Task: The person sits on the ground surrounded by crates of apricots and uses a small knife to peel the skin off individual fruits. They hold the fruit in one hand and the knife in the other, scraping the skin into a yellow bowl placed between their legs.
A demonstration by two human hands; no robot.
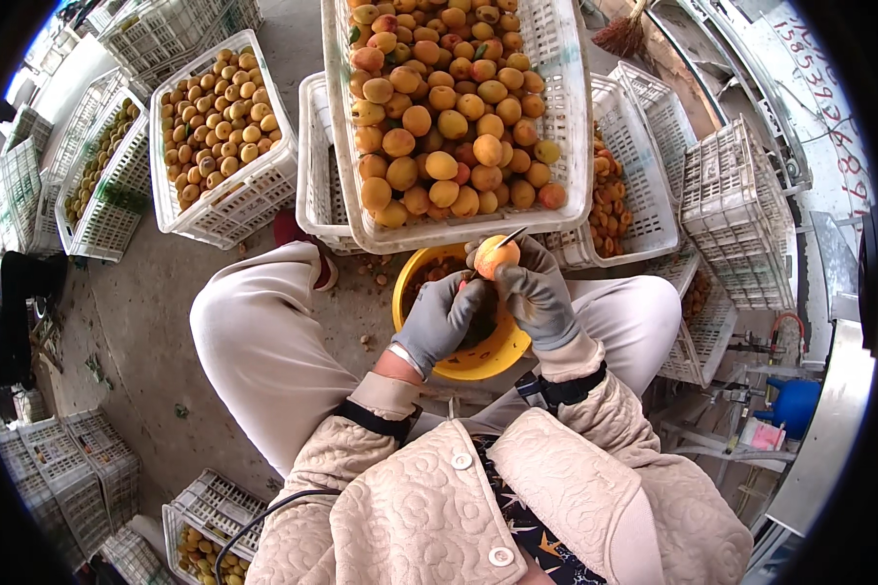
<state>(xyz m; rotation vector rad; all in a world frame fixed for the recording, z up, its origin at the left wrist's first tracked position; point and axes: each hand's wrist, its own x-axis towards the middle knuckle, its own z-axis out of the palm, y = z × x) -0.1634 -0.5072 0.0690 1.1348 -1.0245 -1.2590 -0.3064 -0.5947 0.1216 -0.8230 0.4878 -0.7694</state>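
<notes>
So the right hand [537, 297], in a grey glove, has its fingers wrapped around one apricot [496, 256], holding it up just over the far rim of the yellow bucket [463, 361]. A thin dark blade [510, 236] sticks out at the top of the fruit, right beside the gloved thumb, touching the fruit's skin as far as I can tell. The left hand [441, 317], also gloved grey, sits just to the left of and a bit below the apricot, fingers curled in together over the bucket's mouth; can't really tell if it's pinching anything, there's a small orange bit at the fingertips but it's too tiny to call. The two hands are close, nearly touching.

The bucket sits on the floor between the person's knees, with dark stuff inside. Right above it is a big white crate [568, 117] heaped with apricots, stacked over another white crate. More white crates with smaller fruit on the left [263, 185] and a part-filled one on the right [644, 195]
</notes>
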